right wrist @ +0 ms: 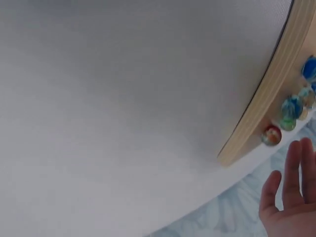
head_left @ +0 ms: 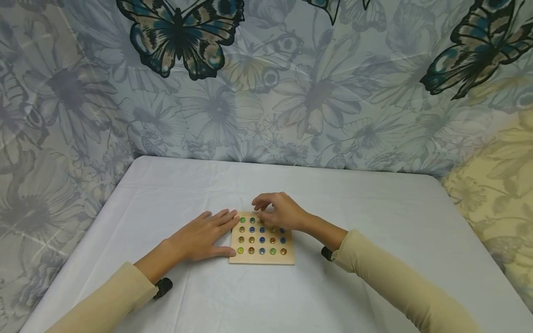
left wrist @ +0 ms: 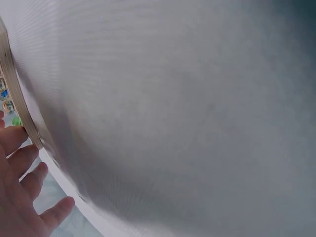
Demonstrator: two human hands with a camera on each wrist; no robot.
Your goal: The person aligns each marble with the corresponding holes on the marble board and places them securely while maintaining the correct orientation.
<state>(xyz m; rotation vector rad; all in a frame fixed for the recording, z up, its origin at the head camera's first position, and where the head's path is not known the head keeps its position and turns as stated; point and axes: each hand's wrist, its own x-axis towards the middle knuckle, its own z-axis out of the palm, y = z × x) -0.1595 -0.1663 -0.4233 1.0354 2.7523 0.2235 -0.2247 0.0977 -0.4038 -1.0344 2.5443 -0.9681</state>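
A square wooden board (head_left: 261,259) lies in the middle of the white table, its holes filled with green, blue and orange marbles (head_left: 262,240). My left hand (head_left: 200,238) lies flat on the cloth, fingertips and thumb against the board's left edge. In the left wrist view, the left hand (left wrist: 19,197) touches the board's rim (left wrist: 10,84). My right hand (head_left: 281,212) hovers over the far row, fingers loosely curled; what lies under its fingertips is hidden. The right wrist view shows straight fingers (right wrist: 291,168) near the board's corner (right wrist: 269,94) and a red marble (right wrist: 271,134).
The white tablecloth (head_left: 374,217) spreads wide around the board. A floral curtain with butterflies (head_left: 266,83) hangs behind the far edge, and a yellow flowered cloth (head_left: 499,185) stands at the right. Black straps (head_left: 163,286) sit on both wrists.
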